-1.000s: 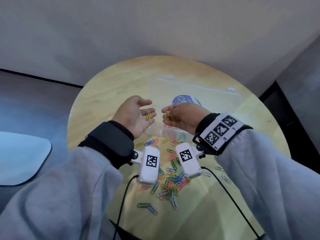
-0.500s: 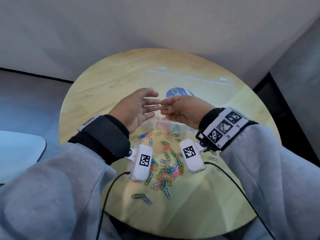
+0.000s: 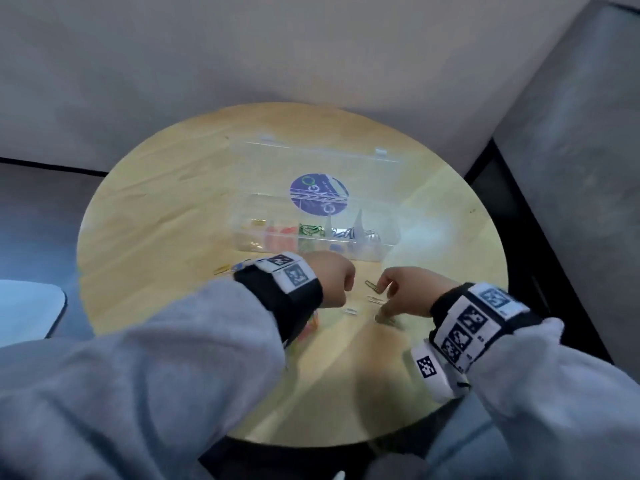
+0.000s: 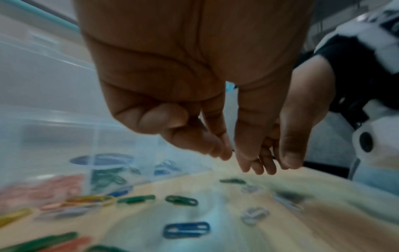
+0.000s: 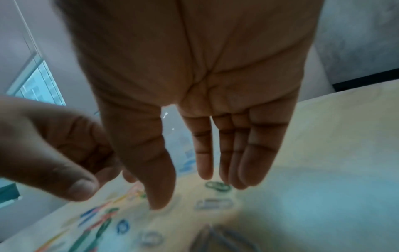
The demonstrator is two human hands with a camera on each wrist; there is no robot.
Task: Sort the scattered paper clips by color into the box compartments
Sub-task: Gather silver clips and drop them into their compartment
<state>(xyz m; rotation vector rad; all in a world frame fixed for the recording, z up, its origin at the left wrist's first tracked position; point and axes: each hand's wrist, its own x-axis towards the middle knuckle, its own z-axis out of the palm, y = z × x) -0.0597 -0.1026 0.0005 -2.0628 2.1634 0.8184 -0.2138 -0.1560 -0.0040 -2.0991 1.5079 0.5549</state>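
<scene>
While the box (image 3: 313, 233) waits just beyond both hands, the key gap is tiny: a green clip (image 5: 217, 186) lies flat on the table (image 3: 149, 216) right under the right hand (image 3: 405, 292), long axis crosswise to the fingers (image 5: 250, 153). They hang straight, released, holding nothing. Left hand (image 3: 330, 275) hovers curled beside it; whether it's holding anything, nobody can tell.

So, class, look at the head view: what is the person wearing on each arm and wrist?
Both arms are in loose grey sleeves. The left hand and right hand are bare. Each wrist carries a black band with white tags printed in black-and-white square codes. A white camera block with one such code hangs under the right wrist.
</scene>
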